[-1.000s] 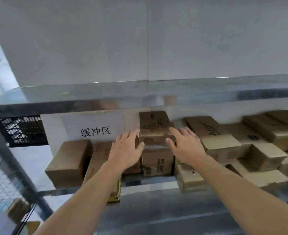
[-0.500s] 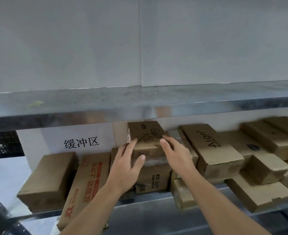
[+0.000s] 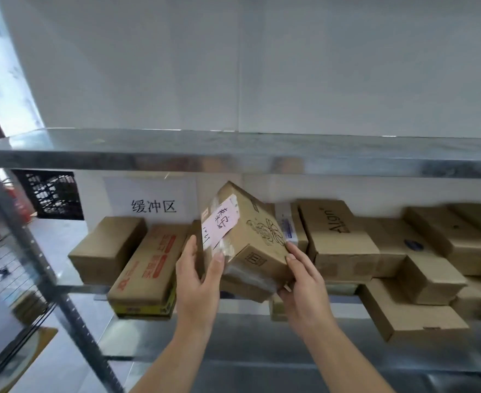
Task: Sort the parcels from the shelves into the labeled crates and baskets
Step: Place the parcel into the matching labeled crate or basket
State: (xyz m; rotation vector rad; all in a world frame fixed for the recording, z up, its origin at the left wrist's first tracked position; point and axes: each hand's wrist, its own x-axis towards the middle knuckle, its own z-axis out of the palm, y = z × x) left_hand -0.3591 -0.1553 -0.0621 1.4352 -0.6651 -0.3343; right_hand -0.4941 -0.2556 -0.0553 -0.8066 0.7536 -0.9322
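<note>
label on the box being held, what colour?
Pale pink label with dark handwriting, on the brown box; seen in the head view.

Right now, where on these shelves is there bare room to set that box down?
The top shelf shows bare metal across the view; so does the lower shelf beneath the held box. The middle shelf is packed with boxes.

Arms outstretched, left grip (image 3: 198,279) and right grip (image 3: 304,286) clasp a parcel (image 3: 252,232).
</note>
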